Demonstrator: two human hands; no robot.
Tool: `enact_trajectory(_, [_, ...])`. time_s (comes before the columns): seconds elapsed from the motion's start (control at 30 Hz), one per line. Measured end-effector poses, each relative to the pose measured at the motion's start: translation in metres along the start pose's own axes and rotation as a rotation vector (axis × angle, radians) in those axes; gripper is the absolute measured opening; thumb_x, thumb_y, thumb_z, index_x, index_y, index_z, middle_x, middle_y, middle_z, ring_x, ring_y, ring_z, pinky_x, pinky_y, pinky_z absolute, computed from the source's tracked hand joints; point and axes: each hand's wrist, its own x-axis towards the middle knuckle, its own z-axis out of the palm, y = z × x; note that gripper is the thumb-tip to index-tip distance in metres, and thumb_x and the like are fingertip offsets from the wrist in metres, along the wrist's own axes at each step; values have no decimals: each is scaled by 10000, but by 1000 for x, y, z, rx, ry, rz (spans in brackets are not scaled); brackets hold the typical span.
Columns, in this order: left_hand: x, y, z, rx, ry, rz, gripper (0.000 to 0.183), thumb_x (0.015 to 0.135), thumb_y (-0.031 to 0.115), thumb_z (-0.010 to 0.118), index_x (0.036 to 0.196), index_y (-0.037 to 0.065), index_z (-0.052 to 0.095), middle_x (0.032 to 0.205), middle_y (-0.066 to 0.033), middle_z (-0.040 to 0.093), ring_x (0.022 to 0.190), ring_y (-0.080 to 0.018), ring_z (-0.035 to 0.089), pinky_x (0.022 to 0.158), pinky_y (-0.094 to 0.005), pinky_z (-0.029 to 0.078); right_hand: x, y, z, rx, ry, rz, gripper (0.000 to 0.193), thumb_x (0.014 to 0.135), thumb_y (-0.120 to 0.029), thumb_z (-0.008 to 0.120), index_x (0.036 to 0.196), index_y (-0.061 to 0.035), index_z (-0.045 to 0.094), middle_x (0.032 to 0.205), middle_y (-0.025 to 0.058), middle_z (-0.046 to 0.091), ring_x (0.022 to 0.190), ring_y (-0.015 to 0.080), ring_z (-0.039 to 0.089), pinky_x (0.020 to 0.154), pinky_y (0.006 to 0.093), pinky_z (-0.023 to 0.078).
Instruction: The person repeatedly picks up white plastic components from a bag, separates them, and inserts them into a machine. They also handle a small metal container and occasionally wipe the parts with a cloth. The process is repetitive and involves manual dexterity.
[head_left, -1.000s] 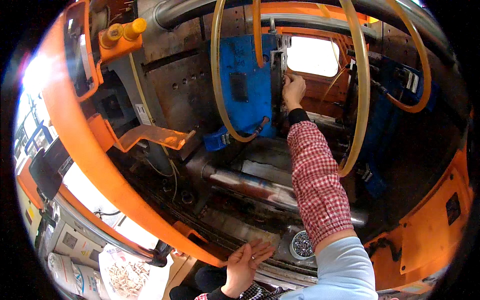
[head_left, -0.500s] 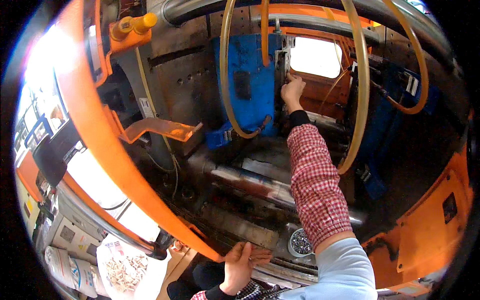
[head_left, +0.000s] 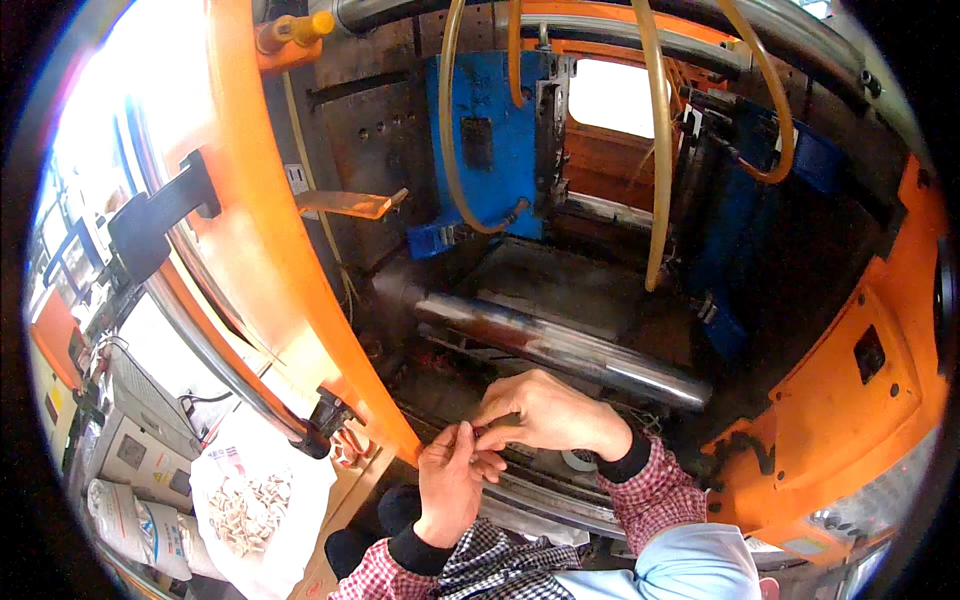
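Note:
My right hand (head_left: 555, 412) is bent over in front of my body, its thumb and fingers pinched together. Its fingertips meet those of my left hand (head_left: 450, 478), which is closed in a pinch as well. Whatever lies between the fingers is too small and hidden to name. Below my right wrist the edge of a white bowl (head_left: 577, 461) peeks out, mostly covered. Beyond both hands, a two-part blue mold stands in the machine, its left half (head_left: 510, 150) apart from the darker right half (head_left: 745, 220).
A thick steel bar (head_left: 570, 352) crosses between my hands and the mold. Yellowish hoses (head_left: 655, 150) hang from above. An orange door frame (head_left: 300, 320) rises at left, an orange panel (head_left: 840, 380) at right. A white bag (head_left: 315, 480) of pale pieces stands lower left.
My right hand has come back from the mold's left half to meet my left hand. My left hand has closed from loosely spread fingers into a pinch. The whole view has shifted slightly.

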Motion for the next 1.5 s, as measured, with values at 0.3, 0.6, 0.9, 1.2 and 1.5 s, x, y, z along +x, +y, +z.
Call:
enact_trajectory(0.3, [2, 5, 4, -30, 3, -46, 363, 955, 296, 446, 966, -42, 578, 855, -123, 641, 629, -150, 589, 523, -225, 442, -4, -9, 5, -279, 106, -95, 137, 741, -135, 660, 796, -11, 647, 777, 92, 636, 740, 264, 604, 632, 345, 494])
enact_trajectory(0.6, [-35, 31, 11, 680, 47, 620, 343, 943, 170, 441, 1200, -55, 416, 1149, -204, 525, 894, -238, 591, 846, -360, 473, 37, 53, -42, -253, 911, -47, 72, 781, -45, 624, 838, -7, 646, 822, 138, 643, 750, 258, 630, 659, 330, 496])
enact_trajectory(0.9, [-12, 86, -58, 1110, 734, 1261, 526, 940, 186, 441, 1367, -21, 215, 1366, -219, 329, 1236, -294, 364, 1029, -413, 271, 139, 231, -203, -456, 1683, 445, 236, 824, -190, 613, 912, 19, 679, 890, 187, 661, 844, 316, 624, 780, 386, 466])
enact_trajectory(1.2, [-2, 81, -71, 789, 596, 1038, 507, 926, 40, 459, 1346, -42, 187, 1040, -113, 484, 935, -162, 483, 836, -269, 412, 181, 265, -246, -422, 1641, 403, 202, 789, -226, 628, 863, -57, 710, 873, 161, 664, 817, 321, 626, 754, 383, 472])
enact_trajectory(1.5, [0, 78, -74, 718, 598, 977, 515, 930, 48, 460, 1348, -29, 169, 1083, -125, 468, 986, -174, 485, 861, -285, 422, 181, 266, -250, -560, 1591, 324, 198, 751, -193, 674, 855, -27, 695, 791, 206, 627, 742, 373, 604, 662, 443, 458])
